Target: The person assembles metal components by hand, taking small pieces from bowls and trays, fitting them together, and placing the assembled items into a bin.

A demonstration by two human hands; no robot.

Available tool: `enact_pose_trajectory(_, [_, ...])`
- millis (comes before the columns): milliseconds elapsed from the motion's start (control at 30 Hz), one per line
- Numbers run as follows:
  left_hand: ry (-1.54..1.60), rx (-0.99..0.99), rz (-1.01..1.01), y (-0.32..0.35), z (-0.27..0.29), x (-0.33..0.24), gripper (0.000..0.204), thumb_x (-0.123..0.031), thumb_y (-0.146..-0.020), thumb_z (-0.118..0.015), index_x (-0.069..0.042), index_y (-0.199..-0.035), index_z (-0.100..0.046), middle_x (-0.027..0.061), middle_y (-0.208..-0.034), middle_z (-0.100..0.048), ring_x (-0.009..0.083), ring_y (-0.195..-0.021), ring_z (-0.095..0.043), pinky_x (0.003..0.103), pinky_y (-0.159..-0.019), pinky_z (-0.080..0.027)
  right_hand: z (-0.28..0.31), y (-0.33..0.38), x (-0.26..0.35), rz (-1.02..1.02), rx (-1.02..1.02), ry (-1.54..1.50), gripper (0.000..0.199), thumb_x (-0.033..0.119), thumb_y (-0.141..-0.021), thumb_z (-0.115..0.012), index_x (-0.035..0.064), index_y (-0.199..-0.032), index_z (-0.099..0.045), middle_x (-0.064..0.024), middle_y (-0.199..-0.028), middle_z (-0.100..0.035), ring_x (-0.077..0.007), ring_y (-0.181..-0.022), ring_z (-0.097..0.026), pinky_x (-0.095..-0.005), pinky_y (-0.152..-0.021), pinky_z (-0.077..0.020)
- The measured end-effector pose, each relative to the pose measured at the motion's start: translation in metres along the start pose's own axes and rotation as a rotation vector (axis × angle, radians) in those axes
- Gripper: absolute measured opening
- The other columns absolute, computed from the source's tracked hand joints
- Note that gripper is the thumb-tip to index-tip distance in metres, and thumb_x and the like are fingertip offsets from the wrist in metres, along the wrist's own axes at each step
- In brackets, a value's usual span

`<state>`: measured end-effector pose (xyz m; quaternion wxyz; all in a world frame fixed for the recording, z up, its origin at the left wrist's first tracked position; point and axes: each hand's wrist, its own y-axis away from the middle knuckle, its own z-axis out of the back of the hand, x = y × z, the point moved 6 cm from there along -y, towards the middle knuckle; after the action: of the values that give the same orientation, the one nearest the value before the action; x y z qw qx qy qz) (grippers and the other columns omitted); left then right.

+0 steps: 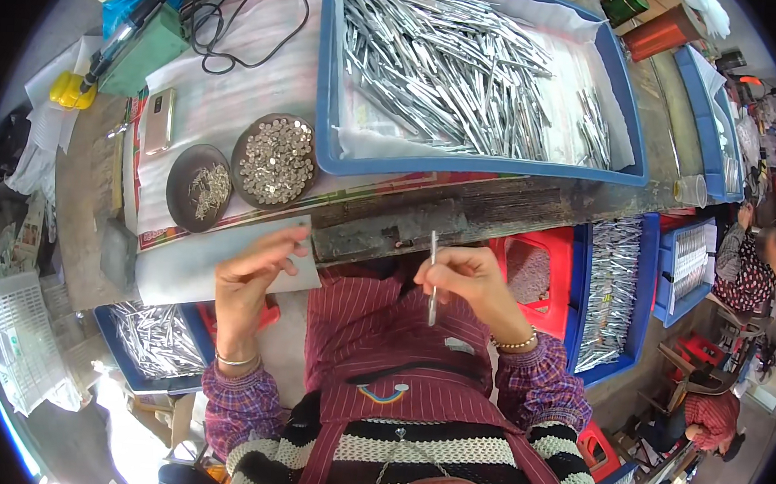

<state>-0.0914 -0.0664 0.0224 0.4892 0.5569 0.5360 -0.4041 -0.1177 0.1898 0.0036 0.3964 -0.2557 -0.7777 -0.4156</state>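
While two dark bowls (179, 199) and one big blue tray (483, 169) of countless metal rods (445, 71) sit on the bench (82, 176), the right hand (466, 279) pinches one slim rod (432, 308) above the apron (414, 383), one end toward the bench. The left hand (245, 286) is raised, fingers bent and parted; whether it holds anything cannot be told.

At lower centre, a maroon pinstriped apron (364, 330) with a rainbow patch (381, 401) tops a black-and-cream striped sweater (482, 442), worn with purple plaid oversleeves (243, 403), silvery bangle (236, 362) and beaded bracelet (516, 344).
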Motion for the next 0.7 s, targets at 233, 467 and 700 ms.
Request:
enact_pose_trajectory(233, [-0.013, 0.017, -0.017, 0.005, 0.009, 0.001, 0.019, 0.015, -0.071, -0.051, 0.001, -0.079, -0.062, 0.0193, -0.095, -0.062, 0.0204, -0.084, -0.06, 0.026, -0.068, -0.045, -0.014, -0.003, -0.02, -0.061, 0.066, -0.056, 0.018, 0.017, -0.087, -0.058, 0.001, -0.083, -0.064, 0.0004, -0.073, -0.06, -0.0018, -0.06, -0.049, -0.0171, -0.051, -0.0379])
enact_pose_trajectory(467, [0.055, -0.043, -0.015, -0.001, -0.003, -0.009, 0.008, 0.004, -0.072, -0.061, 0.0, -0.076, -0.054, 0.0156, -0.083, -0.059, 0.0203, -0.075, -0.056, 0.028, -0.068, -0.045, -0.011, 0.002, -0.027, -0.072, 0.033, -0.088, 0.017, 0.017, -0.086, -0.059, 0.0008, -0.085, -0.065, -0.0007, -0.072, -0.06, -0.0039, -0.06, -0.05, -0.0176, -0.052, -0.0389])
enact_pose_trajectory(700, [-0.647, -0.24, -0.181, -0.002, 0.072, -0.037, 0.011, 0.007, -0.073, -0.056, 0.003, -0.081, -0.061, 0.0107, -0.083, -0.062, 0.0173, -0.075, -0.058, 0.025, -0.066, -0.046, -0.026, -0.01, -0.039, -0.029, 0.13, -0.151, 0.021, 0.02, -0.085, -0.058, 0.0011, -0.08, -0.064, 0.0001, -0.069, -0.059, -0.0034, -0.056, -0.049, -0.0174, -0.05, -0.0395])
